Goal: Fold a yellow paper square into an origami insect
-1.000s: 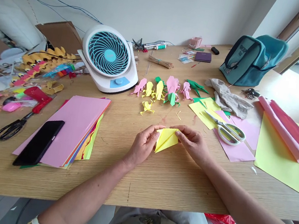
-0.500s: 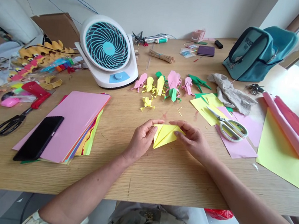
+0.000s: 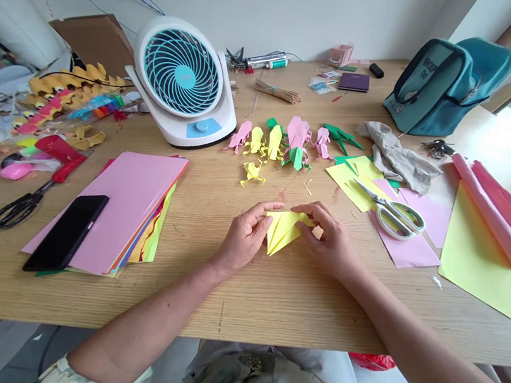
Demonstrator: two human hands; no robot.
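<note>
Between my hands is a folded piece of yellow paper (image 3: 284, 229), roughly a triangle pointing down, with crease lines and layered flaps. My left hand (image 3: 247, 235) pinches its left corner between thumb and fingers. At the right corner, my right hand (image 3: 328, 237) grips it the same way, thumb on the front. Beyond the hands stand several folded paper frogs: a yellow frog (image 3: 253, 173) nearest, a large pink frog (image 3: 298, 132) and a green frog (image 3: 296, 157) behind it. A thin yellow paper scrap (image 3: 308, 186) lies near my right hand.
White-handled scissors (image 3: 398, 219) rest on pink and yellow sheets at right, beside a grey cloth (image 3: 399, 158). A phone (image 3: 67, 232) lies on a pink paper stack (image 3: 131, 205) at left. A fan (image 3: 183, 81) and a teal bag (image 3: 437, 87) stand farther back.
The yellow paper's corners are drawn slightly closer together, and its front flaps sit differently. My right hand has shifted a little left. The camera view has tilted slightly.
</note>
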